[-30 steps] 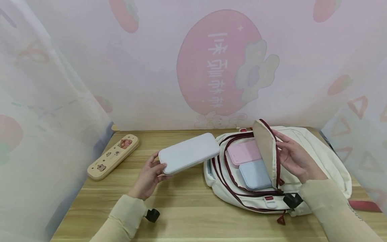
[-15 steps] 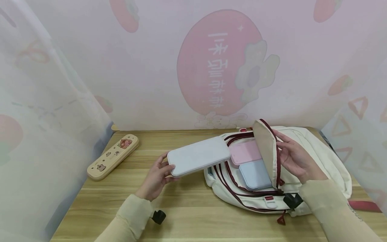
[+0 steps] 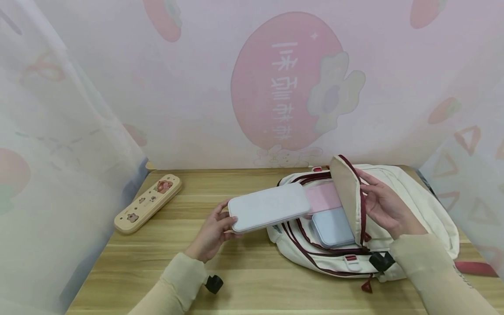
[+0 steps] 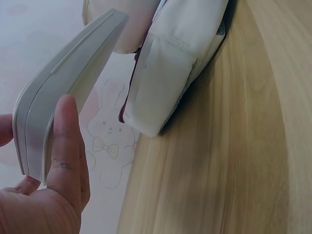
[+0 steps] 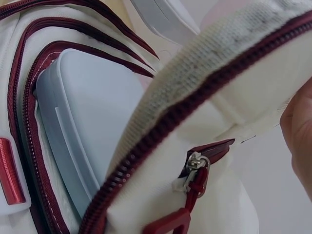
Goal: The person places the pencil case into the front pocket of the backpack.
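Between thumb and fingers, my left hand (image 3: 214, 232) grips one end of a flat white case (image 3: 269, 207), seen edge-on in the left wrist view (image 4: 58, 92). The case's far end hangs over the open front pocket of a cream backpack (image 3: 397, 188) with dark red zippers. My right hand (image 3: 387, 208) pinches the edge of the pocket flap (image 3: 346, 197) and holds it raised. Inside the pocket lie a pink case (image 3: 323, 197), partly covered by the white one, and a light blue case (image 3: 334, 226), also seen in the right wrist view (image 5: 92, 112).
A cream pencil case (image 3: 148, 204) with cartoon bear prints lies at the left of the wooden table (image 3: 252, 280). A red strap (image 3: 475, 268) sticks out at the backpack's right. Printed curtains (image 3: 189, 87) stand behind and beside the table.
My left hand has carried the white case rightward and slightly down, so its far end now overlaps the pocket and part of the pink case. The right hand and flap have stayed in place.
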